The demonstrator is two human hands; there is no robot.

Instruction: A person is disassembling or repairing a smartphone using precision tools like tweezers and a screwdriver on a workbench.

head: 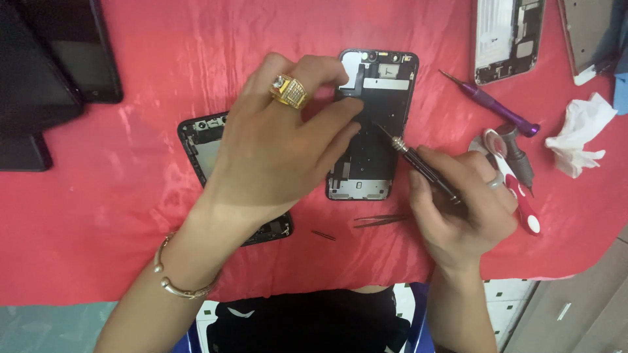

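Left hand (275, 140), ringed and spread palm-down, presses its fingertips on the upper left of the opened phone frame (376, 124) lying on the red-covered surface (98, 209). Right hand (461, 209), closed around a black screwdriver (418, 162), sets the tip against the frame's right edge. Tweezers (379, 221) and a small bit (323, 235) lie just below the frame.

A red cloth (98, 216) covers the table. At the upper left lie two dark tablets (59, 65), overlapping. Along the top right sits another opened phone (509, 39), with a purple screwdriver (490, 104) just below it. Near the right edge is a crumpled white tissue (582, 134). A red-and-white tool (520, 189) lies lower right, and tweezers (379, 221) rest bottom centre.
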